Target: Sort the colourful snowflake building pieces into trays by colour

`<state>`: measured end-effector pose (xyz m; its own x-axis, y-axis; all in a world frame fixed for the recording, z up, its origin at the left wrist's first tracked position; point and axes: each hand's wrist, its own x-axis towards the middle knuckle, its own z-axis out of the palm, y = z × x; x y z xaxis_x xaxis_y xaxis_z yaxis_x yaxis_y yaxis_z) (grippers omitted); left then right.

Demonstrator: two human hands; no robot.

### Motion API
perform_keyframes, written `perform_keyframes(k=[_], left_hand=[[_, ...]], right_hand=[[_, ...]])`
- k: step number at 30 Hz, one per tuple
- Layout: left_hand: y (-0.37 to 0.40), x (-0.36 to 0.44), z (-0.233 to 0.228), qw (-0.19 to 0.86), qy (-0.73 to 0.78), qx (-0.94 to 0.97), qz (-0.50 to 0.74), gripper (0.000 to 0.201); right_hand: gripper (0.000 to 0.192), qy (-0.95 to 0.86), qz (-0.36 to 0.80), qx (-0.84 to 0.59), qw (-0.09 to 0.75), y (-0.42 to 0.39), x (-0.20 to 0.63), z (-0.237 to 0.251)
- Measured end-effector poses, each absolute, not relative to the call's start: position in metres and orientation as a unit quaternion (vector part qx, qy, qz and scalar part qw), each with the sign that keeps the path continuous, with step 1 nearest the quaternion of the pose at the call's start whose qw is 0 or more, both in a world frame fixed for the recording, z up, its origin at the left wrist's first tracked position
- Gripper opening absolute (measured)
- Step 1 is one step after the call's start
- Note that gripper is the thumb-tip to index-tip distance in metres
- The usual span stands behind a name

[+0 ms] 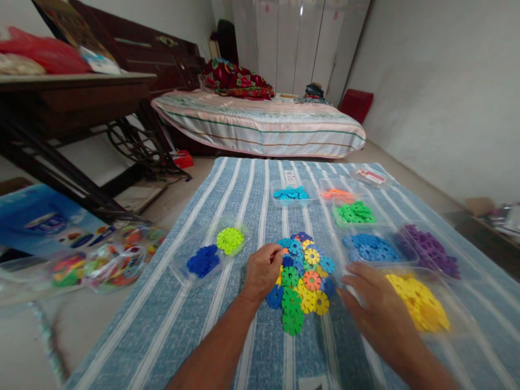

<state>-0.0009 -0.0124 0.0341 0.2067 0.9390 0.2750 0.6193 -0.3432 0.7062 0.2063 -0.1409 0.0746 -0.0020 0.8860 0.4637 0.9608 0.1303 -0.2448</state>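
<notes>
A mixed heap of notched plastic flower discs (312, 280) in green, yellow, orange and blue lies on the striped cloth between my hands. My left hand (263, 273) is curled closed at the heap's left edge; whatever its fingers may hold is hidden. On the other side, my right hand (376, 309) is slightly blurred, with thumb and fingers apart. A blurred dark blue disc (329, 286) lies just left of its fingertips. Close to that hand stands a clear tray of yellow discs (418, 303). Lime discs (230, 240) and dark blue discs (203, 261) share a clear tray at left.
More clear trays hold blue discs (371, 247), purple discs (430, 249), green discs (355, 212), orange discs (337, 194) and light blue discs (291, 193). A lidded clear box (370, 176) sits at the far right. Beyond are a bed (260, 127) and a sewing-machine table (73, 81).
</notes>
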Motion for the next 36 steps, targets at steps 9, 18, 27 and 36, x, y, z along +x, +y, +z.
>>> perform_keyframes(k=[9,18,27,36], left_hand=[[-0.013,-0.002,0.037,0.236,0.52,0.743,0.348,0.018],[-0.012,-0.001,0.041,0.24,0.522,0.745,0.338,0.019],[-0.012,-0.002,0.04,0.24,0.514,0.747,0.346,0.02],[-0.01,-0.004,0.034,0.226,0.515,0.753,0.343,0.019]], right_hand=[[0.02,-0.721,-0.007,-0.677,0.149,-0.108,0.166,0.05],[0.011,-0.69,0.034,-0.679,0.248,-0.107,0.163,0.047],[0.015,-0.666,0.193,-0.655,0.301,-0.11,0.17,0.069],[0.018,-0.71,0.041,-0.634,0.303,-0.058,0.222,0.102]])
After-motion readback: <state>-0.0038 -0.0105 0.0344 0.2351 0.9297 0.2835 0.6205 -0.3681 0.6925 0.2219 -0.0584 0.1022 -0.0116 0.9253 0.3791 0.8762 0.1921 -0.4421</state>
